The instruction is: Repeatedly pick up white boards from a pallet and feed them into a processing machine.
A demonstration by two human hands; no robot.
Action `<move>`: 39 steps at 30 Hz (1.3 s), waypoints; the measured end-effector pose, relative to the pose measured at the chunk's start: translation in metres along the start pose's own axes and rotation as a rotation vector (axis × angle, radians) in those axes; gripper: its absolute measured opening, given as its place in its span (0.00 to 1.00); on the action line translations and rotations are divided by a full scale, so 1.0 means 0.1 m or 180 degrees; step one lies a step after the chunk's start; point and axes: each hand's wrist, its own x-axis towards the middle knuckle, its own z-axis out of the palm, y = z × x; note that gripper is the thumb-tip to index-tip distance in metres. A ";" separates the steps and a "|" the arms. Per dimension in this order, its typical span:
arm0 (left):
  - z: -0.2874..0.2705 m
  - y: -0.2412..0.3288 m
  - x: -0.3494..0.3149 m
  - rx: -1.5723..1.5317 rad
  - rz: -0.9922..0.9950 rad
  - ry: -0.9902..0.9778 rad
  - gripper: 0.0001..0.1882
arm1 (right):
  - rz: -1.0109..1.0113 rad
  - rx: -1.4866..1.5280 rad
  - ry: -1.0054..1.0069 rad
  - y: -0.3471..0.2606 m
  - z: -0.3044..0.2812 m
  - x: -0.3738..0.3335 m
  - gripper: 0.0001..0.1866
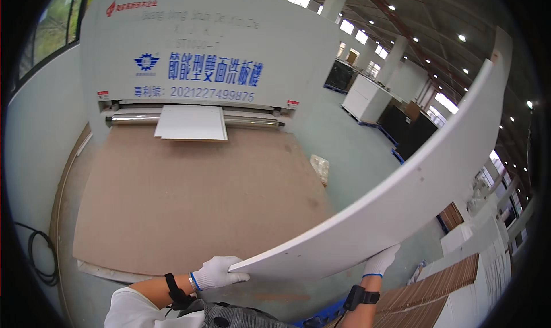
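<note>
A long white panel (390, 207), curved by the lens, rises from my left hand (217, 272) up to the far right. The gloved fingers of that hand close on the panel's near left corner. Farther along, my right hand (381, 262), also in a white glove, grips the lower edge; the panel hides some of its fingertips. Ahead, white boards (192, 123) stick out from a large white machine (212, 35) over its metal roller (255, 122). They overhang a wide brown sheet (189, 201) in front of the machine.
A small wrapped bundle (320, 170) lies on the floor right of the brown sheet. At lower right are stacks of brown-edged boards (430, 285). Black cable (45, 258) coils by the left wall. White and black stacks (364, 98) on pallets stand farther back.
</note>
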 end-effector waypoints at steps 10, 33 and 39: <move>-0.03 -0.85 -1.04 -0.1827 -0.1354 0.1032 0.28 | 0.0375 -0.1649 -0.1157 1.16 1.39 -0.85 0.34; 0.66 -1.10 -1.87 -0.2508 -0.2166 0.2259 0.27 | 0.0622 -0.3911 -0.2865 2.23 1.76 -1.90 0.31; 0.58 -1.17 -1.83 -0.2360 -0.2293 0.2153 0.26 | 0.0761 -0.3914 -0.2770 2.48 1.74 -1.82 0.31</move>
